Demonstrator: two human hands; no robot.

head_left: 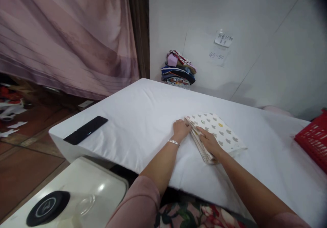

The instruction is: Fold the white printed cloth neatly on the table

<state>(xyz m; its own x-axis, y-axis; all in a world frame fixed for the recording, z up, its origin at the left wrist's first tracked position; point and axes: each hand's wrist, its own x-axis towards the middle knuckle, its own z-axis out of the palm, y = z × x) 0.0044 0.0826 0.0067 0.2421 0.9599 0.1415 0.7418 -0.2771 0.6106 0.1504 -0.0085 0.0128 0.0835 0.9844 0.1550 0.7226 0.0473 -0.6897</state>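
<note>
A white cloth (224, 136) printed with grey shapes and a few coloured ones lies folded in layers on the white-covered table (153, 119). At the cloth's far left corner my left hand (182, 128), with a silver bracelet at its wrist, pinches the edge between its fingers. Along the stacked folds on the near left side, my right hand (209, 142) grips the layers, its thumb side on top. The undersides of the right fingers are hidden by the fabric.
A black phone-like slab (85, 130) lies at the table's left end. Folded clothes (178, 69) are piled against the wall. A red basket (314, 139) stands at the right. Nearer, a white surface (102, 183) bears a round black object (48, 208).
</note>
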